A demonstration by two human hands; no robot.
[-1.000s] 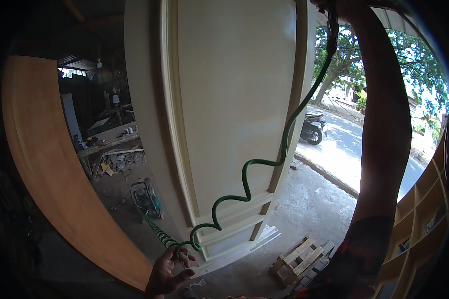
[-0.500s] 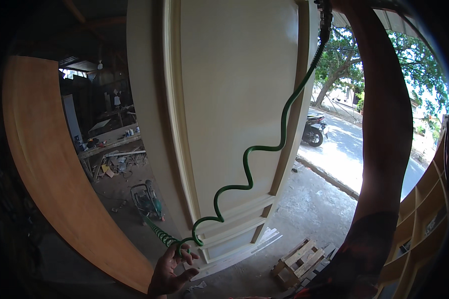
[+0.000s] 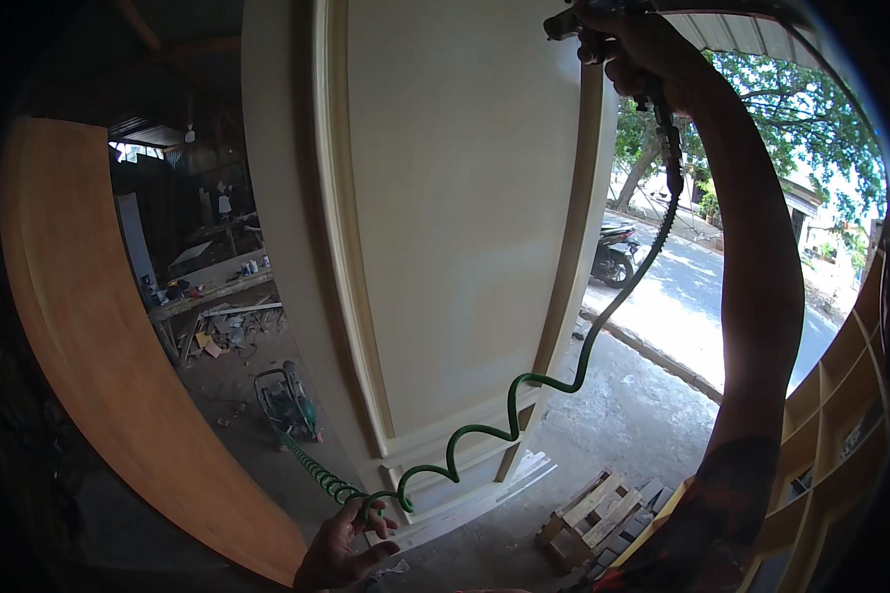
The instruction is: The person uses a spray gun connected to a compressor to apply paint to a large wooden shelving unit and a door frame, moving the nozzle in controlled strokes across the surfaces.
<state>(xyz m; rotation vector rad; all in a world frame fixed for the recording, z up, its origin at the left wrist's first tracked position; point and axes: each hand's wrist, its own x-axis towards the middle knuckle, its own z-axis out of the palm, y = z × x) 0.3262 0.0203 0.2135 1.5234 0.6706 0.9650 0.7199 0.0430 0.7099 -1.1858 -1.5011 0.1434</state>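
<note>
A tall cream panelled door [image 3: 465,217] stands upright before me, with raised mouldings. My right hand [image 3: 653,49] is raised near its upper right edge, closed around a spray gun [image 3: 564,24] whose nozzle end points left towards the door. From the gun's lower fitting a green coiled air hose [image 3: 513,420] hangs down in loose waves across the door's lower part. My left hand [image 3: 338,551], at the bottom, is curled around the hose with the thumb apart. Beyond that hand the tighter coils run back to a small green machine [image 3: 289,403] on the floor.
An orange-brown wooden panel [image 3: 99,336] stands at left. Behind it are a cluttered workbench [image 3: 213,292] and scraps. A wooden pallet [image 3: 593,519] lies at lower right, beside a shelf unit [image 3: 831,445]. Outside, a motorcycle [image 3: 615,259] stands by the road.
My right hand has moved down and left with the spray gun, bringing the gun into view. The hose has sagged lower and shifted right. My left hand has dropped slightly.
</note>
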